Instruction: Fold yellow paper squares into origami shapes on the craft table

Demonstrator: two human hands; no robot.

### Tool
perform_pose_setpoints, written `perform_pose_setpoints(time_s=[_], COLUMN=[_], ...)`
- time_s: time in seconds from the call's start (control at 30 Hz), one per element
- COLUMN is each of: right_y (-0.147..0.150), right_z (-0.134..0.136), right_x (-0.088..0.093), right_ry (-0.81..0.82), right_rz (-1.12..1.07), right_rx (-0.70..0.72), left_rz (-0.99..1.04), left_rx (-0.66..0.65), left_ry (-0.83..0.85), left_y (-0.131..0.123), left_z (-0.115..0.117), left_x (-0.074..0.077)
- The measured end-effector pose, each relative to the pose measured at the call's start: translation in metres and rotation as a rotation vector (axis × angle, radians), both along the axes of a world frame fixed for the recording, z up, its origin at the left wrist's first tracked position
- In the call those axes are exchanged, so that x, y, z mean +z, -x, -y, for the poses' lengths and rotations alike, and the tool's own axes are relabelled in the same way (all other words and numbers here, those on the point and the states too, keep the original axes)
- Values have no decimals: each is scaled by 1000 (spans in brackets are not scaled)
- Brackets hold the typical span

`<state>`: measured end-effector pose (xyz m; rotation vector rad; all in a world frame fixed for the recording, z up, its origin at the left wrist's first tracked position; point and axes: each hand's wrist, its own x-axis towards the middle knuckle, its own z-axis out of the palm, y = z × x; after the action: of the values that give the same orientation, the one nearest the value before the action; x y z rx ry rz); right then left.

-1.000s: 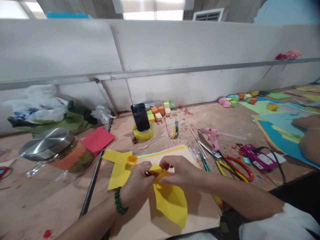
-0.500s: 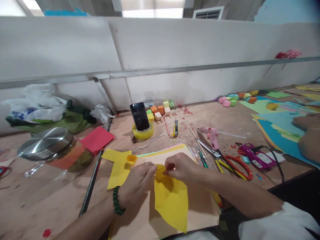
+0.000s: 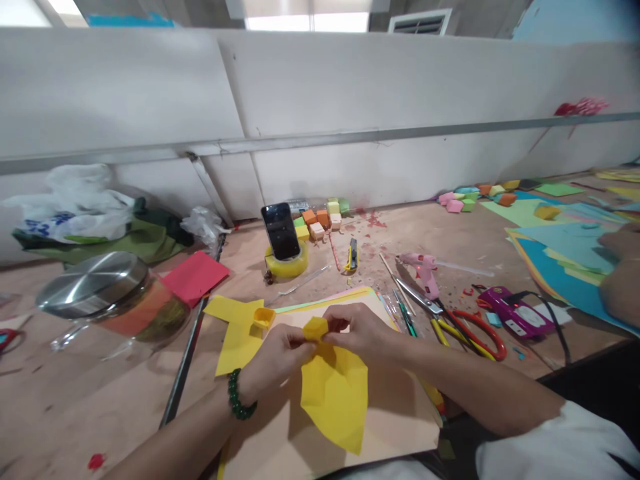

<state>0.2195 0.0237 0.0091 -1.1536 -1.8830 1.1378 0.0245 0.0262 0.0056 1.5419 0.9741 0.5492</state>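
Both my hands pinch the folded top of a yellow paper sheet (image 3: 336, 397). My left hand (image 3: 277, 363), with a green bead bracelet on its wrist, grips the left side of the small folded part. On its right side, my right hand (image 3: 360, 330) has fingers and thumb closed. The lower part of the sheet hangs loose over a stack of pale paper (image 3: 395, 413). A small open yellow paper box (image 3: 264, 318) sits beyond my left hand, beside a cut yellow paper piece (image 3: 239, 340).
Right of the stack lie scissors (image 3: 495, 333), a pink glue gun (image 3: 425, 273) and a purple device (image 3: 520, 313). A phone (image 3: 281, 231) leans on a tape roll (image 3: 287, 263). At left are a lidded jar (image 3: 155, 313) and red paper (image 3: 197, 277). Another person's hand (image 3: 620, 293) is far right.
The folded top of the yellow paper has been raised and turned, so its flat small face now shows between my hands. The hanging part has shifted slightly left.
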Motion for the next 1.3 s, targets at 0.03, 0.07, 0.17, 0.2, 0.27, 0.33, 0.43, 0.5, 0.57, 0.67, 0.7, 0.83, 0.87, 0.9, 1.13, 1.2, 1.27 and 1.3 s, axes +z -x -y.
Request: perform_pose_setpoints(time_s=[0.03,0.07,0.17,0.2,0.27,0.33,0.43,0.5,0.57,0.67,0.7,0.83,0.87,0.9,1.13,1.2,1.27,1.3], right_y=[0,1,0,0,-1,0,4,7,9,9,9,6,6,5,1,0,-2,-2], right_z=[-1,-1,-4,-5,-6,-6,-4,-2,-2,-3,-4,-6,-6,-6,-4,-4,-5,-5], right_x=[-1,-1,0,0,2,2,1,-1,-2,-2,-2,-4,-5,-5,-15,-16,-16,-15], right_ry=[13,21,8,2,3,38,116,138,135,127,116,-46,-107,-172,-664,-710,-699,-681], right_rz=[-34,-70,-194,-238,-291,-276,-167,-99,-52,-32,-25,50,71,96,412,448,422,381], right_rx=[3,12,68,96,141,141,53,3,-14,1,12,54,61,69,93,81,67,60], left_rz=[-4,-9,-41,-55,-93,-143,-226,-271,-307,-342,-346,-288,-268,-249,-168,-173,-114,-57], left_rx=[4,8,-4,-13,-29,-20,4,11,24,25,14,-6,-4,-2,10,21,68,92], left_ry=[-3,-4,-12,-14,-41,-112,-251,-321,-389,-431,-419,-305,-277,-252,-199,-183,-134,-84], left_y=[0,0,-1,-1,-3,-5,-7,-9,-9,-9,-9,-7,-7,-6,-5,-4,-3,-3], left_z=[0,0,2,2,5,8,12,14,15,15,15,13,12,11,8,9,9,10], left_x=[1,2,8,10,14,17,18,18,17,17,16,15,15,16,15,14,11,9])
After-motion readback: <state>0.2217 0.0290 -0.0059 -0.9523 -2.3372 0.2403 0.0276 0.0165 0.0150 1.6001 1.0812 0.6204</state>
